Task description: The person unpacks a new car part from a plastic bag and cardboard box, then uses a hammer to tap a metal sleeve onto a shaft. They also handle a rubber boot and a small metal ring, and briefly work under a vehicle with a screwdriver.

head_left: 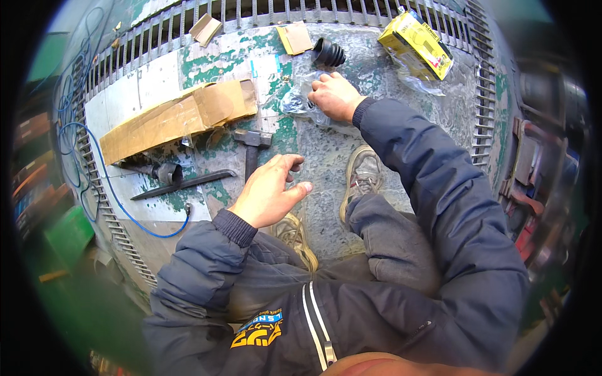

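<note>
The right hand (334,95), at upper centre of the frame, presses its fingers down on a clear plastic bag (300,100) lying on the worn green worktop (326,163); the bag looks light, soft and slippery, best pinched at a loose edge. The left hand (271,191) hovers at centre, grip half spread, holding nothing. Beyond lie a black rubber boot (328,52), a hammer (252,147), flattened cardboard (179,116) and a yellow box (417,44).

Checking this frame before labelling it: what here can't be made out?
Head view:
- Clear plastic bag: contents unreadable; the right hand covers part.
- Hammer: handle end hidden behind the left hand.
- Dark metal tube: far end under the flattened brown cardboard.
- Picture rim: blurred.
</note>
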Available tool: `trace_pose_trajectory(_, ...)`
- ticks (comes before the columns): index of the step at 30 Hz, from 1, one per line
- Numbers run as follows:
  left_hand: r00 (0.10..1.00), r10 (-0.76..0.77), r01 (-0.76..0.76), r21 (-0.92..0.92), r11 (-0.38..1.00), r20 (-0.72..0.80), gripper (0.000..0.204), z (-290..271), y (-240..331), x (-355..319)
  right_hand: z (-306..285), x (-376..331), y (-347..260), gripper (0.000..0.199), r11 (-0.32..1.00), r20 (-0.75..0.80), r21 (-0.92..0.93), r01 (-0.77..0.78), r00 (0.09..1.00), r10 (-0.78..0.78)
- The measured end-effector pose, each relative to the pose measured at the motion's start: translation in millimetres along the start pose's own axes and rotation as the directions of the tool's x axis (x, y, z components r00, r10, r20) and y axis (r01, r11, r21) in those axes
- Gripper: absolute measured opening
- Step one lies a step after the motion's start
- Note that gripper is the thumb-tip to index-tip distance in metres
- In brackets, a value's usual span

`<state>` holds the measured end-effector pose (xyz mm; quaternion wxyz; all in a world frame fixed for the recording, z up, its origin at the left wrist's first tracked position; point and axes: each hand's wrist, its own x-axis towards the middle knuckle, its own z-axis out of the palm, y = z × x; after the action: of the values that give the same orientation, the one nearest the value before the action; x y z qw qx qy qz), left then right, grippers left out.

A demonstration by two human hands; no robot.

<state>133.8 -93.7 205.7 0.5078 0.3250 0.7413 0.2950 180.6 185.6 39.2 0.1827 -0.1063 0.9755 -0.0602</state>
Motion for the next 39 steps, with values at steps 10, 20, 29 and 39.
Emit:
trace_pose_trajectory(10,0.999,0.021,-0.020,0.030,0.999,-0.037,0.059,-4,-1,-10,-11,3,29,0.059,0.845,-0.382,0.485,-0.226,0.814,0.437)
trace_pose_trajectory(20,1.000,-0.015,0.016,0.037,0.999,-0.019,0.058,-4,1,-13,5,30,68,0.093,0.666,-0.063,0.512,-0.543,0.749,0.659)
trace_pose_trajectory(29,1.000,0.002,-0.001,0.059,0.998,-0.017,0.058,-2,1,-15,-20,-5,71,0.087,0.358,-0.173,0.934,0.021,0.900,0.400)
trace_pose_trajectory(39,1.000,0.016,-0.015,0.046,0.999,-0.027,0.058,-1,0,-25,-77,-22,62,0.081,0.836,-0.141,0.521,-0.171,0.949,0.282)
